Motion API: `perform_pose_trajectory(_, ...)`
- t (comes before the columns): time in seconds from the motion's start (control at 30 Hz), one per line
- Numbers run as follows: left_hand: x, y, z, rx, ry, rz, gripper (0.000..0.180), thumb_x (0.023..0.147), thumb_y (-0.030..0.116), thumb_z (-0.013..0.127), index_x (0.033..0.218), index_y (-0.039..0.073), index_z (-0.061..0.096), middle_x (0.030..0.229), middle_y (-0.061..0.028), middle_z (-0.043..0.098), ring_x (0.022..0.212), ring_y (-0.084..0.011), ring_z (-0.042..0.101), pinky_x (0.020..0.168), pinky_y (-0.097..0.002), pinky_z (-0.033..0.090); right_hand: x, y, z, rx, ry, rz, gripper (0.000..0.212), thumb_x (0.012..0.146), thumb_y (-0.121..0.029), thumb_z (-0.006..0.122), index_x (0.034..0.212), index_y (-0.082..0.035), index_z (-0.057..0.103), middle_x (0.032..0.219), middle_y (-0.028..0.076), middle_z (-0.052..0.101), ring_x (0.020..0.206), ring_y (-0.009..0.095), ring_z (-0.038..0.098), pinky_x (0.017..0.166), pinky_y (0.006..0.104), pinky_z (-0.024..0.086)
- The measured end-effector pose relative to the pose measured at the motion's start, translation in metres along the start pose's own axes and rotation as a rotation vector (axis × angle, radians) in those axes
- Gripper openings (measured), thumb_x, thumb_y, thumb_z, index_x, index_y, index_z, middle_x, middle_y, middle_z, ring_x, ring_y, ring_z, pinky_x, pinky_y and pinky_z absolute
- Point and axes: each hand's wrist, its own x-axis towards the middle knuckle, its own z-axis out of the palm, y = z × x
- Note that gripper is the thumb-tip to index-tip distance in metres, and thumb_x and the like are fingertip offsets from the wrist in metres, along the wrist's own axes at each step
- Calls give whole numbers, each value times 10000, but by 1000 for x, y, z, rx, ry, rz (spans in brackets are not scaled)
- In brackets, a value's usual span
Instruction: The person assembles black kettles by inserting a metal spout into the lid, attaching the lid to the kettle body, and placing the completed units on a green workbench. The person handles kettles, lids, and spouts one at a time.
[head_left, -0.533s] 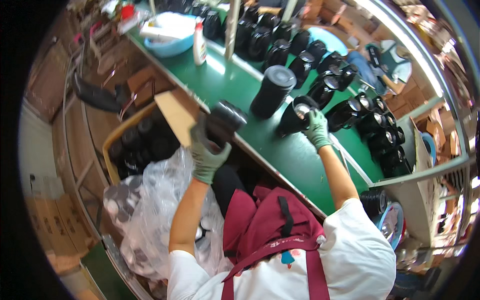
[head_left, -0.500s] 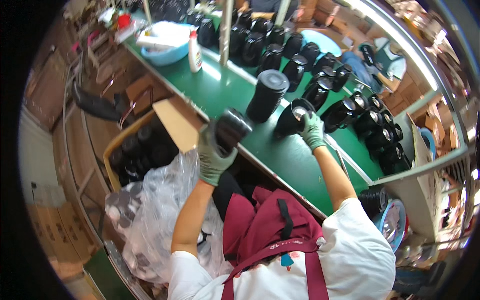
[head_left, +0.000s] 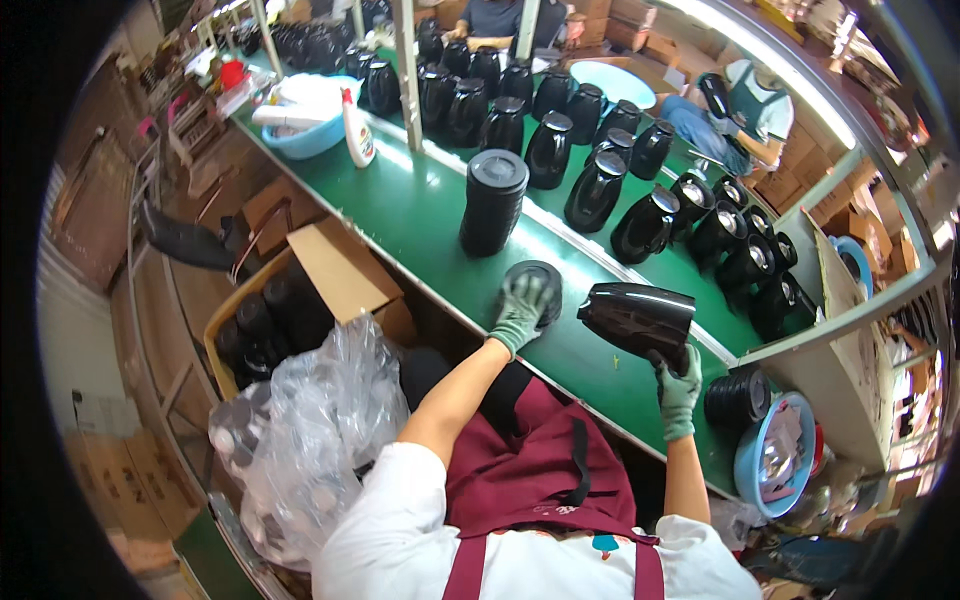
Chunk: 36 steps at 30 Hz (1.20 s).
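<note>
My left hand, in a grey-green glove, rests over a round, flat black part on the green worktable, its fingers curled onto it. My right hand, gloved too, grips the lower end of a glossy black jug body, tilted on its side above the table. A stack of round black parts stands just beyond my left hand. Past the jug body are rows of black jugs, several with lids and handles, and several open ones with silvery insides farther right.
A white spray bottle and a blue basin stand at the far left. Another black stack and blue basin sit at the right. Plastic-wrapped parts, a yellow crate and cardboard flap lie left. Co-workers sit beyond.
My left hand has moved right, from beside the table edge onto the round black part. My right hand has come nearer and holds a jug body tilted. My view has shifted slightly.
</note>
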Motion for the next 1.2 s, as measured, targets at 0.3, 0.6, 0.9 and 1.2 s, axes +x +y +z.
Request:
perform_pose_trajectory(0.3,-97,13,-130,-1913,68,-127,759,852,226,778,1518,51,460,1563,-193,435,1430,-339,450,1188,-453,354,34,-24,-31,119,-507,263,450,923,-131,768,1318,27,621,1151,77,740,970,122,690,848,281,557)
perform_pose_trajectory(0.6,-197,15,-210,-812,110,-69,881,687,147,833,1492,37,493,1490,-208,513,1347,-398,536,1125,-447,462,93,-94,41,414,-1277,380,408,925,-220,796,1268,-21,698,1123,31,746,971,97,658,900,289,549)
perform_pose_trajectory(0.9,-272,12,-104,-1008,93,-402,664,989,273,693,1550,39,425,1539,-150,512,1380,-289,528,1155,-418,447,117,-170,112,-236,-1719,137,442,1019,-450,642,1254,-83,714,1023,113,754,954,154,691,886,357,550)
perform_pose_trajectory(1.2,-272,41,-89,-1684,261,-748,657,1010,305,629,1566,43,397,1568,-158,471,1412,-301,487,1178,-439,414,284,-118,345,-735,-639,-384,1031,729,-743,767,1602,-378,359,1641,236,287,1390,522,405,1114,655,370)
